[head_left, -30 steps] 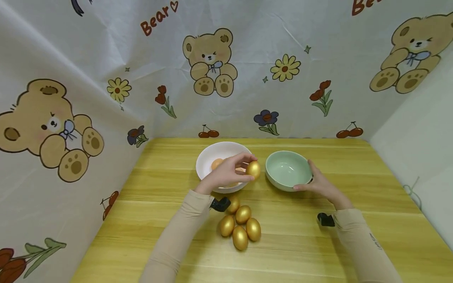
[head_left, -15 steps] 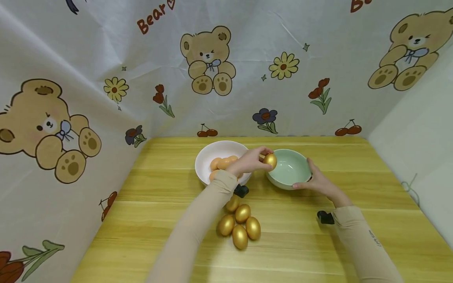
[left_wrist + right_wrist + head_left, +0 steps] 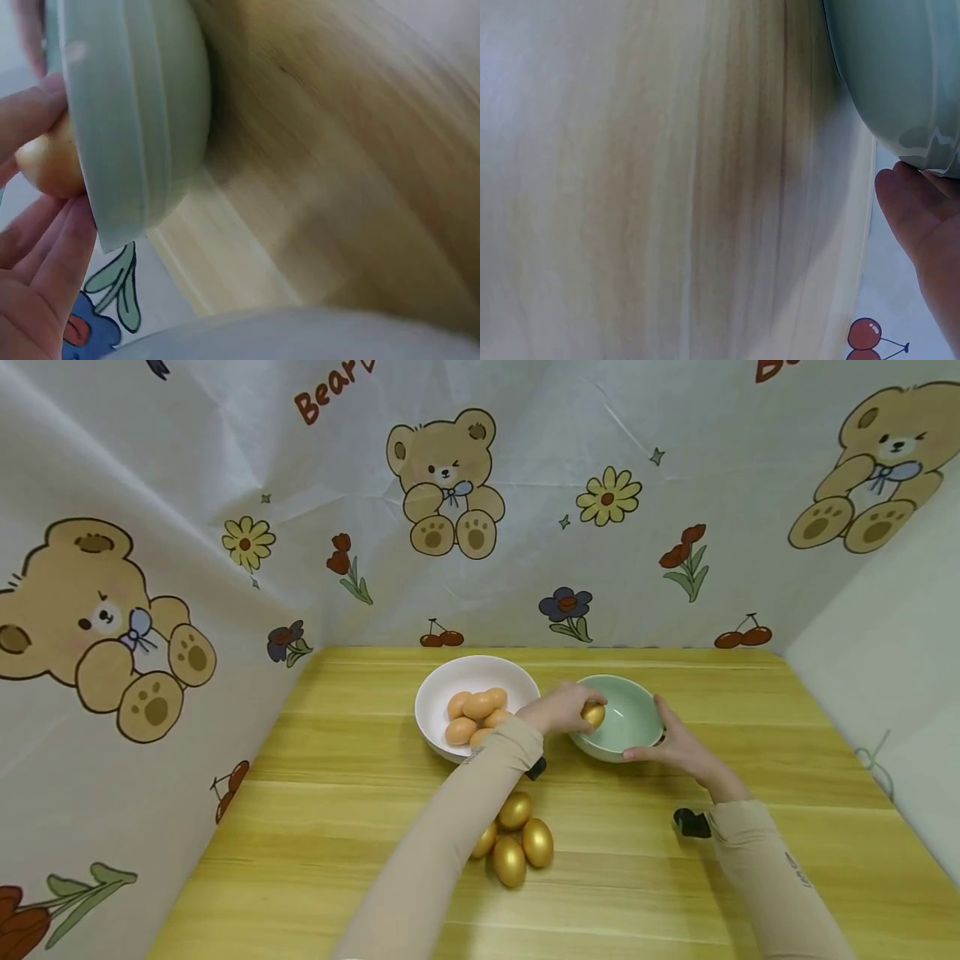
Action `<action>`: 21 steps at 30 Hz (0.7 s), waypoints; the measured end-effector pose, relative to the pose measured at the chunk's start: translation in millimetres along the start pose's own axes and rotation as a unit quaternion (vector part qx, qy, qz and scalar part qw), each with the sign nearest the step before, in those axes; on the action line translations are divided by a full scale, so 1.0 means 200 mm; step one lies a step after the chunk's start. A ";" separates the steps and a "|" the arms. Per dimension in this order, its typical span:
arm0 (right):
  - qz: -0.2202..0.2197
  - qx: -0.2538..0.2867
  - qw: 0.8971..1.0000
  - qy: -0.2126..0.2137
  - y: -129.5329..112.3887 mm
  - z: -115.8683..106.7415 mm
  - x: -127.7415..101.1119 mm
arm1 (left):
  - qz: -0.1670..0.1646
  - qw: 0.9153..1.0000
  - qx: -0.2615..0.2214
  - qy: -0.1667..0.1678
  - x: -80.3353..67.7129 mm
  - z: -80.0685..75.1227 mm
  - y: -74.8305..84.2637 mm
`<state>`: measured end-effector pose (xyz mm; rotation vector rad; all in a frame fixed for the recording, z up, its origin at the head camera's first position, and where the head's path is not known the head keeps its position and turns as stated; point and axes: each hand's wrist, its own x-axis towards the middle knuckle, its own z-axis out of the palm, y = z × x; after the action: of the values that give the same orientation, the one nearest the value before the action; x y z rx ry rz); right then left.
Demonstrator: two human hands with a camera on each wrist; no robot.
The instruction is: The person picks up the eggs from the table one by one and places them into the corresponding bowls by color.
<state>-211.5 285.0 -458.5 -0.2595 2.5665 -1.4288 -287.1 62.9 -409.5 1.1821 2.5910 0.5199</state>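
Observation:
My left hand (image 3: 561,708) holds a golden egg (image 3: 593,715) just inside the left rim of the pale green bowl (image 3: 637,702). In the left wrist view the golden egg (image 3: 51,161) shows behind the green bowl's rim (image 3: 120,127), with my fingers (image 3: 37,277) curled round it. My right hand (image 3: 675,745) grips the bowl's near right rim, thumb at the front. The right wrist view shows the thumb (image 3: 919,225) against the bowl's outer wall (image 3: 900,75).
A white bowl (image 3: 438,689) with several tan eggs (image 3: 472,714) stands left of the green bowl. Several golden eggs (image 3: 517,843) lie grouped on the wooden table (image 3: 300,827) near my left forearm. Bear-print cloth (image 3: 480,502) walls the back and left; a pale wall (image 3: 885,652) stands at the right.
My left hand has carried the golden egg rightward from in front of the white bowl and lowered it inside the green bowl's rim. The right hand has stayed on the bowl.

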 end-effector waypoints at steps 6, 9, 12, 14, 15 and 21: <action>0.003 0.007 1.000 0.004 0.00 0.00 -0.01 | -0.017 0.999 0.023 -0.029 0.02 0.02 0.04; 0.001 0.007 1.000 0.006 0.00 0.00 -0.01 | -0.037 0.999 0.020 -0.034 0.03 0.03 0.05; -0.001 0.008 1.000 0.007 0.00 0.00 0.00 | -0.039 0.998 0.042 -0.038 0.03 0.03 0.05; 0.002 0.008 1.000 0.005 0.00 0.01 0.00 | -0.040 0.997 0.053 -0.039 0.04 0.03 0.06; 0.003 0.006 1.000 0.005 0.00 0.01 0.00 | -0.042 0.997 0.057 -0.040 0.04 0.03 0.06; 0.005 0.003 1.000 0.007 0.01 0.01 0.00 | -0.061 0.994 0.086 -0.037 0.03 0.03 0.10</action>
<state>-211.7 284.1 -460.8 -0.2371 2.5709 -1.4400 -276.0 80.2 -406.5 1.0619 2.6654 0.2265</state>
